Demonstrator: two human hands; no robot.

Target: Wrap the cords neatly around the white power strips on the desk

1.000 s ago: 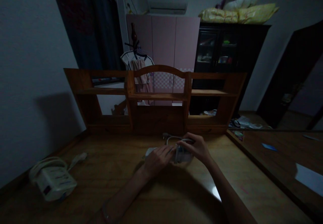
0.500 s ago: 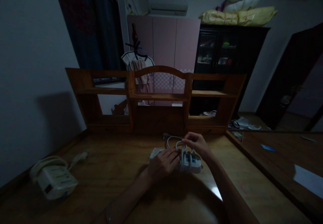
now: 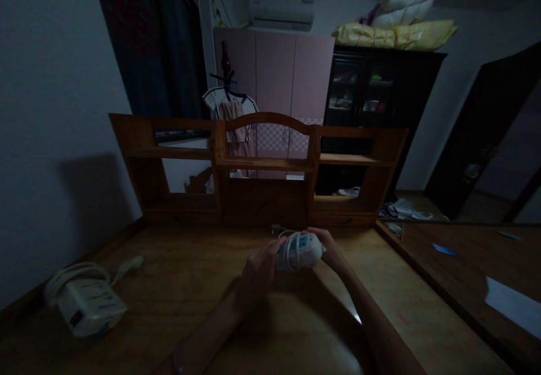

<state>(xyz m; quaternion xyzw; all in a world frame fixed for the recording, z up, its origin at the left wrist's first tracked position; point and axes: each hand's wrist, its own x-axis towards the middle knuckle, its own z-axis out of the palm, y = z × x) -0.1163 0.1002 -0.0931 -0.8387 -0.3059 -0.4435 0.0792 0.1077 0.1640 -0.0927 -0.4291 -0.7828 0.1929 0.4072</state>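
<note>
A white power strip (image 3: pixel 313 249) with blue sockets is held just above the wooden desktop, tilted so that its right end is raised. White cord (image 3: pixel 291 253) is wound in several turns around its middle. My left hand (image 3: pixel 260 268) is closed over the strip's left part. Behind the right end is my right hand (image 3: pixel 329 246), its fingers curled at the far side where the cord runs; their tips are partly hidden by the strip. The plug (image 3: pixel 276 229) on the cord's free end lies beyond the strip, near the shelf.
On the left of the desktop (image 3: pixel 177 290) stands another white socket block (image 3: pixel 91 307) with its own coiled cord. A wooden shelf unit (image 3: pixel 266 164) runs along the back. To the right, a lower brown surface holds a blue card (image 3: pixel 443 249) and a white sheet (image 3: pixel 513 302).
The power strip has tipped up at its right end and shifted slightly left. My right hand has moved from above the strip to behind its end. The loose cord loops have been drawn in.
</note>
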